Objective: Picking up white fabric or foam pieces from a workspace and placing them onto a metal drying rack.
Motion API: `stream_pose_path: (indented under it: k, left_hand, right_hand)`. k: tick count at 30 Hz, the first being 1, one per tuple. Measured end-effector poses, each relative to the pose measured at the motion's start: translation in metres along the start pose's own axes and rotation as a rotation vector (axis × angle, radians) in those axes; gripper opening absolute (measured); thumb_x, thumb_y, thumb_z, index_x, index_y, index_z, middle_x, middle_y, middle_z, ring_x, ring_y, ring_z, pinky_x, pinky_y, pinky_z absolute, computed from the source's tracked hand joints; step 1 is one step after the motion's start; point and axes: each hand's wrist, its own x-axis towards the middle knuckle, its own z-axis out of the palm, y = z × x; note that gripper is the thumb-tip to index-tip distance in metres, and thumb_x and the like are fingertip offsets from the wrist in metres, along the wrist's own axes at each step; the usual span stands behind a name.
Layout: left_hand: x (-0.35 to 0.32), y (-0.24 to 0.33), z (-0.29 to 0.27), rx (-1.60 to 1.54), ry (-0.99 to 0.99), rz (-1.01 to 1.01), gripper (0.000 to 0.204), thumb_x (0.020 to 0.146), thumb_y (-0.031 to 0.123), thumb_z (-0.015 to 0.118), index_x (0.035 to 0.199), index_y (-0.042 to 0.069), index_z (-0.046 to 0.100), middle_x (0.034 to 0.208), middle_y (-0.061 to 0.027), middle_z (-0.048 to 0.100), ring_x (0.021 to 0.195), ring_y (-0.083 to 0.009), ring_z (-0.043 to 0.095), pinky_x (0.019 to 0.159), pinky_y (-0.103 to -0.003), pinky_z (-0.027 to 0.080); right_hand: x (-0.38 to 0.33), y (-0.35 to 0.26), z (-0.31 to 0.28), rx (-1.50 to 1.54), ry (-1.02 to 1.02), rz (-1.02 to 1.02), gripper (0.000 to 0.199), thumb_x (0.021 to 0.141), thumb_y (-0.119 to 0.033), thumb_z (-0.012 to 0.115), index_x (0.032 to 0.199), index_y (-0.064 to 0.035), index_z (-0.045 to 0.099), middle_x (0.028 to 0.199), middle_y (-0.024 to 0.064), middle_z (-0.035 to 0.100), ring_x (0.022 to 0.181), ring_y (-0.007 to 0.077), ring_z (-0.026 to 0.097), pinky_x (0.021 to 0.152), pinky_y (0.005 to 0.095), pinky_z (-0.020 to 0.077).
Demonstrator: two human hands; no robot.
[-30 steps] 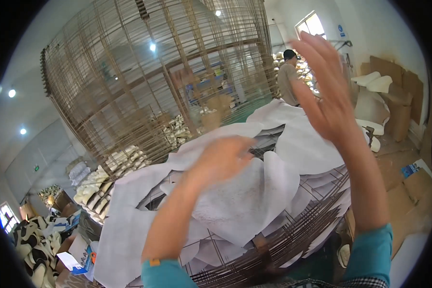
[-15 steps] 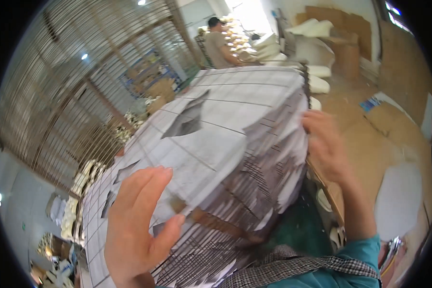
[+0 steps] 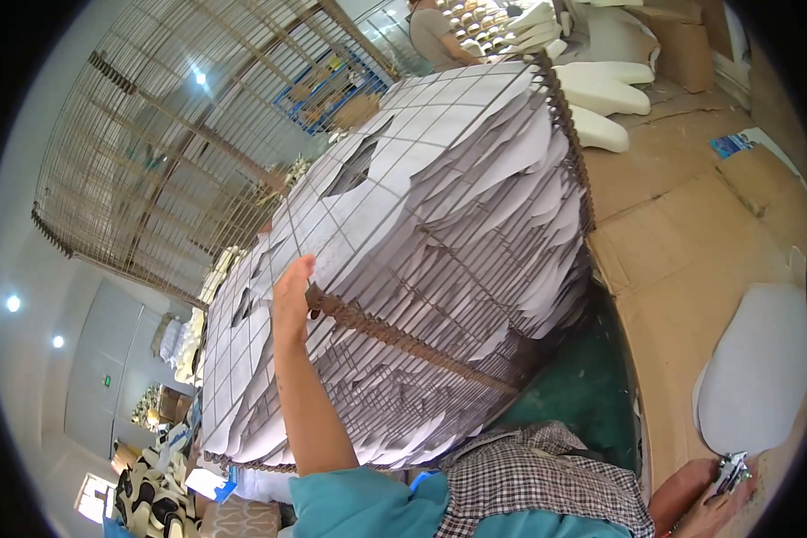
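Left hand (image 3: 291, 305), fingers extended, clasping nothing, lies against the rusty rail (image 3: 403, 342) of the sheet-filled wire rack (image 3: 560, 108), front centre; even pressure likely steadies it while right hand (image 3: 707, 511), grip unclear, meets shiny metal piece (image 3: 733, 470), lower right.

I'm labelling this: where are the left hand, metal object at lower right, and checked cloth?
Left hand (image 3: 290, 309), head view: middle of hand.
Metal object (image 3: 733, 471), head view: shiny middle.
Checked cloth (image 3: 542, 480), head view: broad middle.
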Motion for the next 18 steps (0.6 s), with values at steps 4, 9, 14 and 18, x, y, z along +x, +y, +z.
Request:
stream_pose_path:
  k: [4,9,14,18]
  left_hand:
    - [-0.019,0.011,0.002,-0.467,0.488,-0.003,0.038,0.081,0.032,0.054,0.105,0.003,0.058,0.109,-0.0086,0.058,0.105,-0.0193,0.049,0.093,-0.033,0.031]
    - [-0.005,0.017,0.09,-0.308,0.554,0.341,0.025,0.084,0.008,0.046,0.105,0.0,0.056,0.106,-0.0096,0.057,0.103,-0.0181,0.049,0.09,-0.031,0.034]
    - [-0.05,0.079,0.222,-0.346,0.09,0.662,0.026,0.08,0.001,0.049,0.105,-0.004,0.054,0.102,-0.0112,0.058,0.097,-0.0192,0.052,0.086,-0.03,0.039]
    - [-0.057,0.034,0.337,-0.447,-0.477,0.589,0.021,0.078,0.0,0.051,0.098,-0.001,0.058,0.095,-0.0085,0.059,0.087,-0.0178,0.055,0.079,-0.028,0.042]
  right_hand:
    - [0.005,0.004,0.019,0.348,0.057,0.09,0.053,0.074,-0.051,0.06,0.098,-0.0042,0.055,0.098,0.0146,0.058,0.077,0.0331,0.058,0.063,0.0443,0.0483]
    - [0.023,0.033,0.009,1.203,-0.292,0.622,0.07,0.066,-0.007,0.065,0.128,-0.0009,0.036,0.121,0.0194,0.048,0.109,0.0325,0.048,0.093,0.0401,0.0383]
    - [0.019,0.062,-0.032,1.222,-0.287,0.936,0.046,0.078,-0.011,0.062,0.121,-0.0046,0.047,0.1,0.0058,0.058,0.091,0.0161,0.056,0.076,0.0275,0.046]
    - [0.048,0.05,-0.177,1.519,-0.462,0.843,0.053,0.079,-0.003,0.058,0.128,-0.0056,0.038,0.097,0.0031,0.056,0.087,0.0135,0.054,0.078,0.0275,0.0446]
